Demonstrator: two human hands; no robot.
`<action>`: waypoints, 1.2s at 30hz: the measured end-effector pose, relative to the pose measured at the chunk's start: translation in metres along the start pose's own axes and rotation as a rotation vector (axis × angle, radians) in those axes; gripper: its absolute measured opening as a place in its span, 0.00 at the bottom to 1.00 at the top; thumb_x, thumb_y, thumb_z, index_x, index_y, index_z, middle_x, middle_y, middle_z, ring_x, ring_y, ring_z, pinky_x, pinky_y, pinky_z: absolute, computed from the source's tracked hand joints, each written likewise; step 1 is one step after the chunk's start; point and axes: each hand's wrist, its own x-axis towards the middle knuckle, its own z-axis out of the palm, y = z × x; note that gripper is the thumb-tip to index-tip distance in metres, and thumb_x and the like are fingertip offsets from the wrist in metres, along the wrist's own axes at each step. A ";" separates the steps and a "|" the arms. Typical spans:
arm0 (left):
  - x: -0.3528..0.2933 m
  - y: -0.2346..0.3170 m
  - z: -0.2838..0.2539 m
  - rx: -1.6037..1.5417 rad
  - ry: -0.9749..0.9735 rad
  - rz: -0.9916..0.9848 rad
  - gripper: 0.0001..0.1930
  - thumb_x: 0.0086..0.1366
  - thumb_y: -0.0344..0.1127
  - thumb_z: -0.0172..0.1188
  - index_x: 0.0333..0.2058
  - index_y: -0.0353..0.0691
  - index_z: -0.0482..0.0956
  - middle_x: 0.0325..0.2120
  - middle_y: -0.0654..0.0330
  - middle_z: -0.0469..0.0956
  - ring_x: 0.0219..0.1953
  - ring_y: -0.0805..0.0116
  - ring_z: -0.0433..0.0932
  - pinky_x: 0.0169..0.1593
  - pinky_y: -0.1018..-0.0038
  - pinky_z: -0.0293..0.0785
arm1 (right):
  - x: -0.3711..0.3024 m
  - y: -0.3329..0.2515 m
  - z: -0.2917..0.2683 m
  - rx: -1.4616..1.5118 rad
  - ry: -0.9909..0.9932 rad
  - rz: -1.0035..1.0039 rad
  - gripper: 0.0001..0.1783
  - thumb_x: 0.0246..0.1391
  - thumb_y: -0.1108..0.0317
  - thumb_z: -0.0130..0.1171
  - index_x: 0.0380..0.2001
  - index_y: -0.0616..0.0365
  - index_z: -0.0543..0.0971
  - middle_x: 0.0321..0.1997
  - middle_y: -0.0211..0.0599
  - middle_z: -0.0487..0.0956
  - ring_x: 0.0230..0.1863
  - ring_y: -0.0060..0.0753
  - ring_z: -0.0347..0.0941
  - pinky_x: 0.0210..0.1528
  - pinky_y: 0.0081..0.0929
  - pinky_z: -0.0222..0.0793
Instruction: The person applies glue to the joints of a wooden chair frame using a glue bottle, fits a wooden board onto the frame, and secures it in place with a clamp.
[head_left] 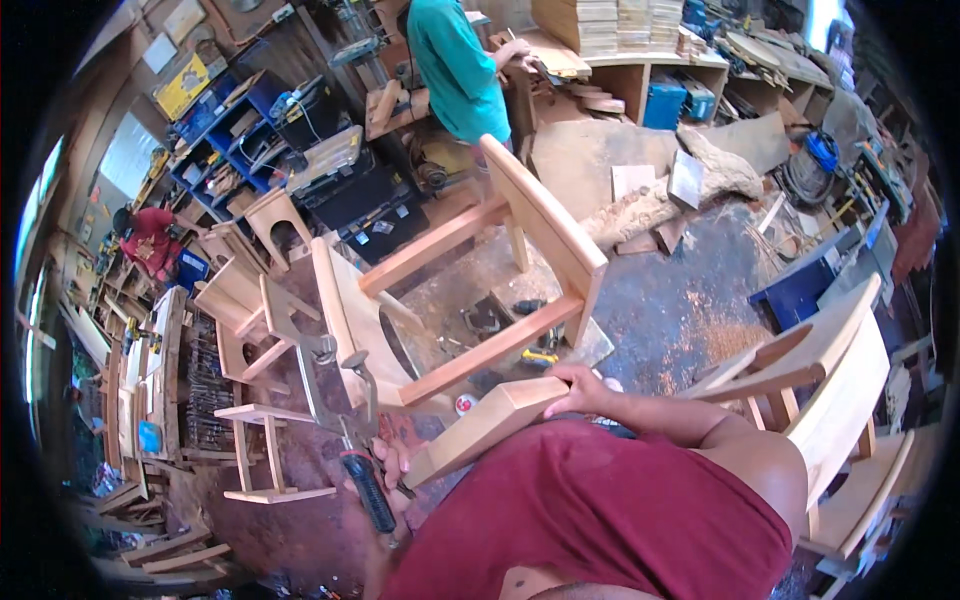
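My left hand (393,465) is closed around a bar clamp (368,490) near its black handle; the clamp's metal bar rises toward the wooden frame. My right hand (582,391) grips the upper end of a thick, pale wooden board (485,425), which slants across in front of my body. The board's lower end comes close to the fingers of my left hand. Just beyond stands a wooden furniture frame (490,350), with two rails joining two shaped end panels. The clamp's jaws are beside its left panel (345,320); whether they touch it, I cannot tell.
A yellow-and-black power tool (540,356) lies behind the frame's near rail. More wooden frames stand at left (265,450) and right (840,390). A person in a green shirt (458,75) works at the far bench; another in red (150,240) bends at far left. Sawdust (725,335) covers some floor.
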 end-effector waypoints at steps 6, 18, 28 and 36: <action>0.019 -0.044 0.054 0.075 0.137 -0.040 0.30 0.55 0.63 0.55 0.37 0.37 0.65 0.14 0.67 0.61 0.19 0.73 0.63 0.26 0.75 0.64 | 0.015 0.052 -0.052 -0.073 -0.190 0.052 0.26 0.36 0.61 0.73 0.38 0.60 0.73 0.35 0.31 0.76 0.38 0.21 0.70 0.41 0.24 0.67; 0.084 -0.094 0.104 0.195 0.048 -0.023 0.30 0.55 0.61 0.56 0.38 0.36 0.67 0.16 0.66 0.63 0.26 0.70 0.65 0.36 0.72 0.63 | 0.034 0.167 -0.077 0.300 -0.405 0.160 0.20 0.47 0.73 0.63 0.46 0.59 0.72 0.44 0.25 0.75 0.47 0.16 0.66 0.51 0.22 0.64; 0.102 -0.087 0.063 0.096 -0.063 -0.079 0.31 0.54 0.63 0.55 0.39 0.35 0.66 0.17 0.65 0.62 0.26 0.70 0.64 0.35 0.72 0.61 | 0.046 0.064 -0.084 -0.071 -0.309 0.151 0.29 0.45 0.68 0.65 0.52 0.57 0.70 0.45 0.32 0.78 0.45 0.19 0.70 0.48 0.26 0.67; 0.112 -0.082 0.062 0.045 -0.116 -0.095 0.31 0.54 0.63 0.55 0.40 0.37 0.66 0.20 0.65 0.62 0.27 0.71 0.63 0.47 0.63 0.65 | 0.065 0.088 -0.081 -0.182 -0.362 0.195 0.25 0.43 0.63 0.66 0.46 0.57 0.73 0.43 0.37 0.79 0.45 0.29 0.74 0.47 0.30 0.67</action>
